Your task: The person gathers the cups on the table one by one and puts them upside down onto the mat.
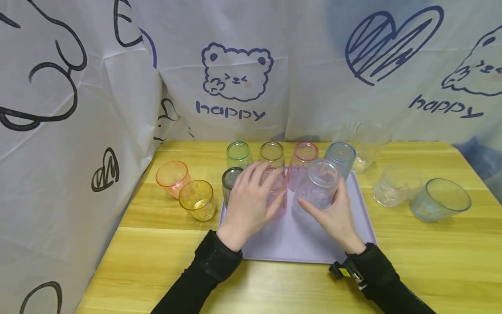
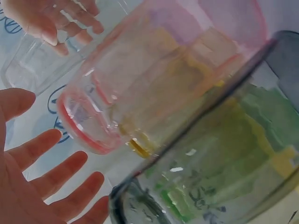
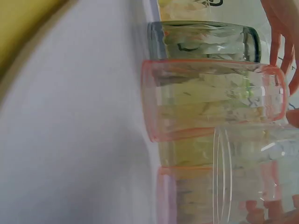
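Note:
My right hand (image 1: 339,216) grips an upside-down clear glass (image 1: 317,187), thumb and fingers around its sides. In the right wrist view this glass's rim is raised off the lilac tray (image 1: 302,246). My left hand (image 1: 247,203) hovers over the tray's left side, fingers spread, holding nothing. Nearest to it are an upside-down pink glass (image 3: 215,98) and a dark grey glass (image 3: 205,42), both standing on the tray. Behind them, also upside down, is a row of green (image 1: 239,153), amber (image 1: 271,153), pink-red (image 1: 306,153) and blue (image 1: 340,155) glasses.
Left of the tray, a red-orange glass (image 1: 172,179) and a yellow glass (image 1: 198,200) stand upright on the wooden table (image 1: 164,270). To the right are a clear glass (image 1: 396,185), a grey-blue glass (image 1: 439,200) and faint clear glassware (image 1: 364,148). A printed cloth (image 1: 310,78) hangs behind.

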The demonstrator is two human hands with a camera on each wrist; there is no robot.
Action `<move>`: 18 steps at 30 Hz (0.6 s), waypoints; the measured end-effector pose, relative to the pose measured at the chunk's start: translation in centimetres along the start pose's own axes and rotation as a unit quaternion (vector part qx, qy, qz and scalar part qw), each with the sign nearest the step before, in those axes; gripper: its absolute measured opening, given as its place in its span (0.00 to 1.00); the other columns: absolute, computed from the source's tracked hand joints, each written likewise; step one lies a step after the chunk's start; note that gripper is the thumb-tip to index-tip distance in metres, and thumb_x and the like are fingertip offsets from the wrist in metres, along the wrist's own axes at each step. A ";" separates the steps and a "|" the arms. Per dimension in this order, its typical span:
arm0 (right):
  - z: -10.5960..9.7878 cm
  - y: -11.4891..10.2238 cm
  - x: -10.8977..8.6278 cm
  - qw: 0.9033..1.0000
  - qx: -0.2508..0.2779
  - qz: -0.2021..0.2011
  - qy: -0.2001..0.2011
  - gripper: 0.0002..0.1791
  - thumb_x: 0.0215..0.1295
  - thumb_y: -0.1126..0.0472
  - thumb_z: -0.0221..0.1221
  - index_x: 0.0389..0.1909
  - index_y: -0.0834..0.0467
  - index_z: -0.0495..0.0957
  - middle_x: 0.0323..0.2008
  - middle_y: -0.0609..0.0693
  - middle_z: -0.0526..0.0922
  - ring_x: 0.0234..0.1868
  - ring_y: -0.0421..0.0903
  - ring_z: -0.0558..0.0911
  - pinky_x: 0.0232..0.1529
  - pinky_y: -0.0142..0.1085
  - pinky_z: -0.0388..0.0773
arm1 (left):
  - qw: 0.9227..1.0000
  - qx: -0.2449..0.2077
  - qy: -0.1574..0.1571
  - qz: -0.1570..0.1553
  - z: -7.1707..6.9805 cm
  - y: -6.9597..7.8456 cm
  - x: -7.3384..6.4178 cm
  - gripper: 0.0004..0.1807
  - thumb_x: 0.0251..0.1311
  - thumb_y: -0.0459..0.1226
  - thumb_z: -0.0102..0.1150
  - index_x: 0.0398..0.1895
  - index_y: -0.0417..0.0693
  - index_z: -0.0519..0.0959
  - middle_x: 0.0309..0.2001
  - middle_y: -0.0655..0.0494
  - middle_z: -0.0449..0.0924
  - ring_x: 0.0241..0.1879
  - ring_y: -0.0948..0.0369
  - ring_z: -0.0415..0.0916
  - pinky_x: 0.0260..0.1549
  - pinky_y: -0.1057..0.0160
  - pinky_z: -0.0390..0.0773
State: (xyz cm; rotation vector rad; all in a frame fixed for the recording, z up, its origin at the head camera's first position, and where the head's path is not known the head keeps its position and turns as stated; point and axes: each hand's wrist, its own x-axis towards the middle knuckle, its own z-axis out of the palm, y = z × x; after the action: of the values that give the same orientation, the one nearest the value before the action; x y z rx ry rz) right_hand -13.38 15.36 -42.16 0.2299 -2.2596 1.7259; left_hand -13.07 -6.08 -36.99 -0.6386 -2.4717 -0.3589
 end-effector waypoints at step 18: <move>1.1 1.3 0.5 0.987 -0.011 0.149 -0.051 0.50 0.49 0.67 0.75 0.71 0.62 0.57 0.66 0.61 0.70 0.68 0.57 0.69 0.74 0.51 0.61 | 0.997 0.063 -0.037 -0.004 1.1 -1.1 -1.5 0.24 0.65 0.52 0.61 0.61 0.56 0.77 0.64 0.51 0.76 0.65 0.48 0.73 0.65 0.48 0.74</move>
State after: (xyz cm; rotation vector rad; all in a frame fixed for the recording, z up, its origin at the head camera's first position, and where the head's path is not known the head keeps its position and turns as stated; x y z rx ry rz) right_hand -14.39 14.69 -43.45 -0.0276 -2.4904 1.8689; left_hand -13.02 -7.15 -38.85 -0.6001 -2.5432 -0.1844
